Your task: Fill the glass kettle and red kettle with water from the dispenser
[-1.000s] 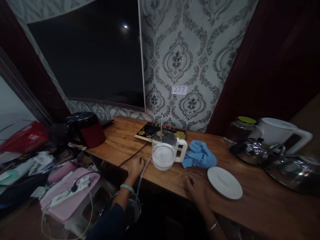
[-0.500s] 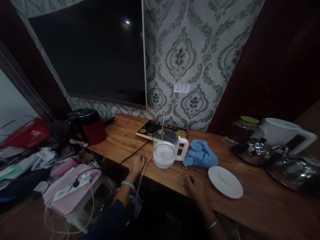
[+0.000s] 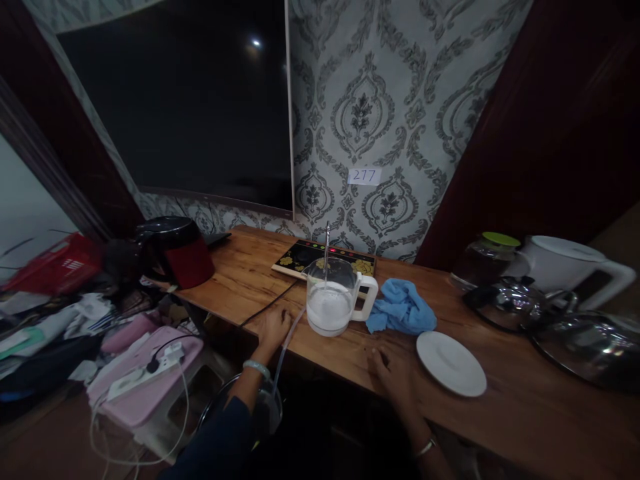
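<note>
Water runs from a thin metal spout (image 3: 328,230) into a glass jug (image 3: 330,319) with a white handle. White, bubbly water fills the jug's lower part. My left hand (image 3: 275,327) rests on the table's front edge left of the jug, its fingers loosely bent and nothing visible in them. A clear hose (image 3: 287,347) passes beside that hand and down over the edge. To the right of the jug, my right hand (image 3: 387,370) lies at the edge with thumb and fingers apart, holding nothing visible. A white plate (image 3: 450,365) is nearest to it.
Behind the jug lies a black flowered panel (image 3: 295,257) with lit buttons. A blue cloth (image 3: 403,308) sits beside the handle. Metal kettles (image 3: 505,303) and a white pitcher (image 3: 560,267) stand right; a red-black kettle (image 3: 187,260) left. A power strip (image 3: 145,377) lies on a pink stool.
The water level in the jug looks slightly higher. Both hands have stayed in place, and the water keeps running.
</note>
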